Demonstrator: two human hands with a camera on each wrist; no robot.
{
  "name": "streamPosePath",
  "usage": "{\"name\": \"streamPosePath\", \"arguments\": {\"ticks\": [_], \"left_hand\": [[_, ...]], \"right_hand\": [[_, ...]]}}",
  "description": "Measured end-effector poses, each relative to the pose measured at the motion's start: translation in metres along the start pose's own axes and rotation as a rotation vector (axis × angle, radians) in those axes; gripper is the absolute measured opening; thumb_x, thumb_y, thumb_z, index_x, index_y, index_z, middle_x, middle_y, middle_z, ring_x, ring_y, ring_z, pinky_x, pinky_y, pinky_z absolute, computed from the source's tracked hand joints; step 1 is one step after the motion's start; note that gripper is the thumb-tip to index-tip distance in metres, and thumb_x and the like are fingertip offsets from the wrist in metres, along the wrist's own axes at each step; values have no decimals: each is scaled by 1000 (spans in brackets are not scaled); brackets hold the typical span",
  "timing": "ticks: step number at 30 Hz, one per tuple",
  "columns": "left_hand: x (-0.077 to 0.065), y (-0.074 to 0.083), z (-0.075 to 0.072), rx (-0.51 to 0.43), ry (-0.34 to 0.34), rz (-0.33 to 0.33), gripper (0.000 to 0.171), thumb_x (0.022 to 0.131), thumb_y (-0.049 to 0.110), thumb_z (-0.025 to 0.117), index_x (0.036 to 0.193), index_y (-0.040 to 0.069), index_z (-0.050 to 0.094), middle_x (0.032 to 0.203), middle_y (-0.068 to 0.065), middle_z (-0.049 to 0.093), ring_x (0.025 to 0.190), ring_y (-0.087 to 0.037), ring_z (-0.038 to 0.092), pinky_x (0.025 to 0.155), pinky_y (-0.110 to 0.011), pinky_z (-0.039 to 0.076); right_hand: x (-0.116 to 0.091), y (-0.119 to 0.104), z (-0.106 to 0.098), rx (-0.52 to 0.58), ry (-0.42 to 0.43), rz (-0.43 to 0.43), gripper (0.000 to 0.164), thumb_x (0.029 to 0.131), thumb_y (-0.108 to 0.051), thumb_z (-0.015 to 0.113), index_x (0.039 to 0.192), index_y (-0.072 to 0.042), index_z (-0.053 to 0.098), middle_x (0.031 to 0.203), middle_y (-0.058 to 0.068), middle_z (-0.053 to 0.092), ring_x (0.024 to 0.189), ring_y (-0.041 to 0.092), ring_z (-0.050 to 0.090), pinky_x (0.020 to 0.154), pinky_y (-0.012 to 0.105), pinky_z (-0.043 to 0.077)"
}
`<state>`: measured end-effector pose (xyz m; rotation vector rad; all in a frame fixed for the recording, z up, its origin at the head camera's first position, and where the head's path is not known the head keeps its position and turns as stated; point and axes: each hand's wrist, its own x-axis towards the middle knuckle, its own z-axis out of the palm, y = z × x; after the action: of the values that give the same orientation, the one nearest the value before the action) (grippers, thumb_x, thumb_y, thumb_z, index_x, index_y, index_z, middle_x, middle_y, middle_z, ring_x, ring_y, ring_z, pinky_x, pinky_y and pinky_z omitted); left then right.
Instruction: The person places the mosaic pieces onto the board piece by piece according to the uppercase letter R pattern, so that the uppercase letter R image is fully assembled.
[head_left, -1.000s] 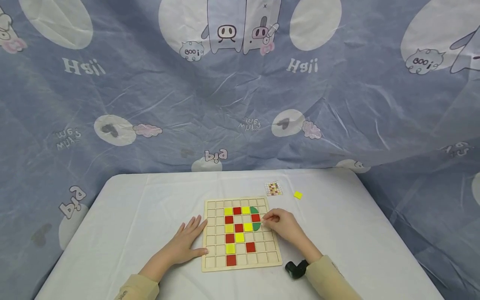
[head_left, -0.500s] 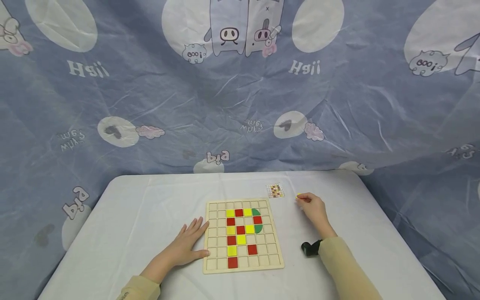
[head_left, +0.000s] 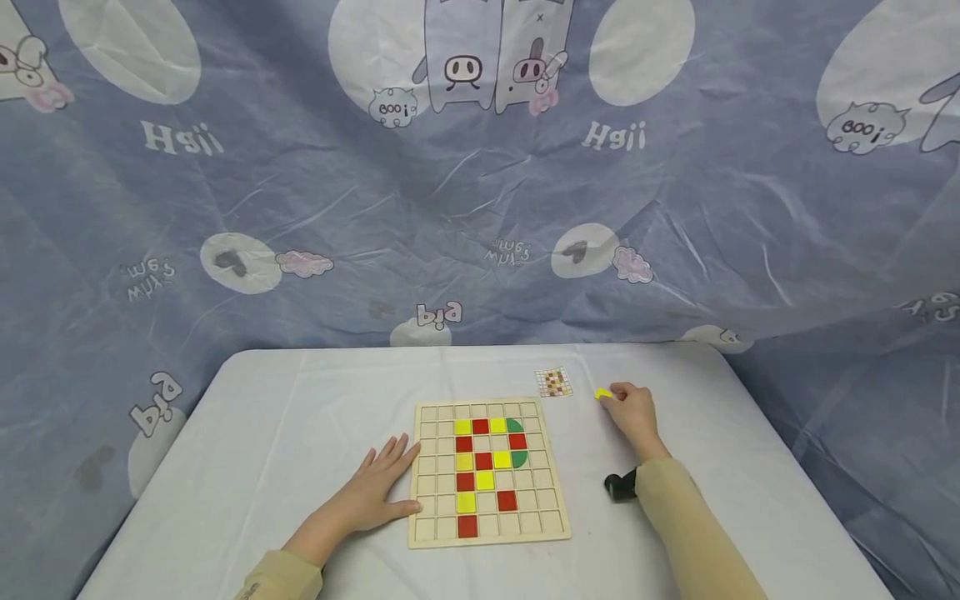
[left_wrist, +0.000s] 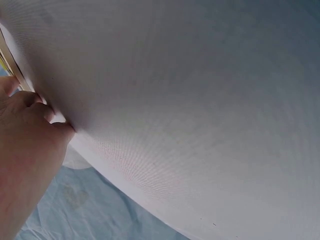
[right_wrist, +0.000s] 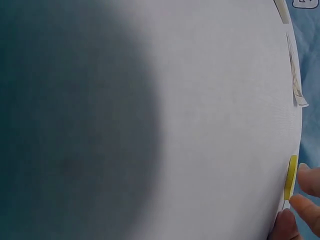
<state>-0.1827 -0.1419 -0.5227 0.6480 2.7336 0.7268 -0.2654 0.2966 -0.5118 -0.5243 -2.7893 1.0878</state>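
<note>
In the head view a pale wooden grid board (head_left: 442, 533) lies on the table with red and yellow square tiles and green rounded pieces in its cells. My left hand (head_left: 372, 492), fingers spread, rests by the board's left edge with thumb and fingertips right at it. Beyond the board at the right, my right hand (head_left: 633, 417) has its curled fingers and thumb at a loose yellow tile (head_left: 602, 393), pinching its near right side. The right wrist view shows that yellow tile (right_wrist: 291, 177) edge-on, low over the white cloth, with fingertips (right_wrist: 303, 206) against one end.
A small printed pattern card (head_left: 553, 382) lies behind the board's right corner. A black object (head_left: 621, 487) shows beside the right sleeve (head_left: 686, 525). White cloth covers the table (head_left: 330, 400), and a blue patterned curtain (head_left: 420, 200) hangs behind its far edge.
The right hand has moved from the board's right side out to the yellow tile and now pinches it. The left hand has stayed at the board's edge.
</note>
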Motion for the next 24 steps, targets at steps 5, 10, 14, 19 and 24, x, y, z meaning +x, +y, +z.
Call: {"name": "streamPosePath", "arguments": {"ticks": [5, 10, 14, 19, 24], "left_hand": [[0, 0, 1, 2, -2, -9, 93, 82, 55, 71, 155, 13, 31, 164, -15, 21, 153, -37, 13, 121, -62, 9], [1, -1, 2, 15, 3, -16, 93, 82, 56, 71, 155, 14, 31, 164, -14, 20, 153, -36, 13, 122, -61, 9], [1, -1, 3, 18, -1, -15, 93, 82, 57, 70, 155, 14, 31, 164, -14, 19, 153, -36, 12, 122, -61, 9], [1, -1, 3, 17, -2, -19, 94, 82, 57, 71, 155, 15, 31, 164, -13, 19, 153, -36, 12, 122, -60, 9], [1, -2, 2, 18, 3, -17, 94, 82, 57, 71, 155, 15, 31, 164, -14, 20, 153, -36, 13, 122, -60, 9]], "right_hand": [[1, -1, 4, -50, -7, 26, 35, 91, -14, 67, 116, 10, 61, 107, 23, 48, 96, 32, 46, 82, 43, 44], [1, -2, 3, -51, -16, 45, 35, 89, -13, 69, 113, 9, 57, 104, 23, 52, 93, 32, 51, 80, 40, 46], [-3, -2, -1, -7, -20, 34, 31, 88, -12, 71, 108, 6, 57, 96, 19, 59, 87, 29, 56, 73, 34, 48], [-12, -1, -6, 52, -42, -2, 28, 88, -15, 72, 104, 4, 59, 88, 14, 62, 75, 20, 59, 60, 24, 46], [-30, -5, -1, 155, -117, -32, 29, 88, -15, 73, 109, 3, 62, 86, 9, 65, 69, 12, 60, 59, 20, 51]]}}
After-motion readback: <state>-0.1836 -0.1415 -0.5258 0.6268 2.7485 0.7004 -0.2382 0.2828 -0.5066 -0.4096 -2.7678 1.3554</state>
